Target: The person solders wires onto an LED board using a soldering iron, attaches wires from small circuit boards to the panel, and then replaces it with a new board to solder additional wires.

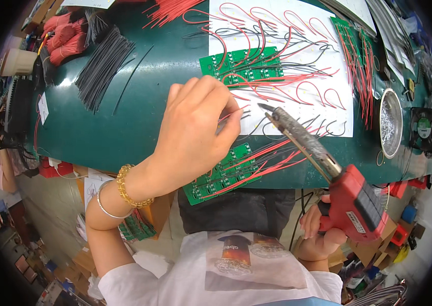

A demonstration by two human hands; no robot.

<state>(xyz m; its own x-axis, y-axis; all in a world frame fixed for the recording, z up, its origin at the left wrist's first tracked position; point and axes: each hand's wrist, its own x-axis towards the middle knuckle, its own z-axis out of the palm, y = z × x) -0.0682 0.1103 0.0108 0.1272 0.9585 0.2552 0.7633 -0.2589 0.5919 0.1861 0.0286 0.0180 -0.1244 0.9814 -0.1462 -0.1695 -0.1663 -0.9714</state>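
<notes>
My left hand (190, 122) hovers over the near edge of the white sheet (342, 126), thumb and forefinger brought together. What it pinches, if anything, is too small to make out; short black and red wire ends lie right beside the fingertips. In my right hand (312, 224) is a red soldering gun (353, 206), its dark tip pointing left toward those fingertips, apart from them. Beyond the left hand lies a green circuit board panel (272, 55) with red and black wires attached. Another wired green panel (195, 194) rests at the table's front edge, partly under my left wrist.
Bundles of black wires (104, 66) and red wires (65, 38) lie on the green table (159, 109) at left. More wired boards (346, 38) stand at the right, near a round metal bowl (391, 122) and a small black fan (423, 130).
</notes>
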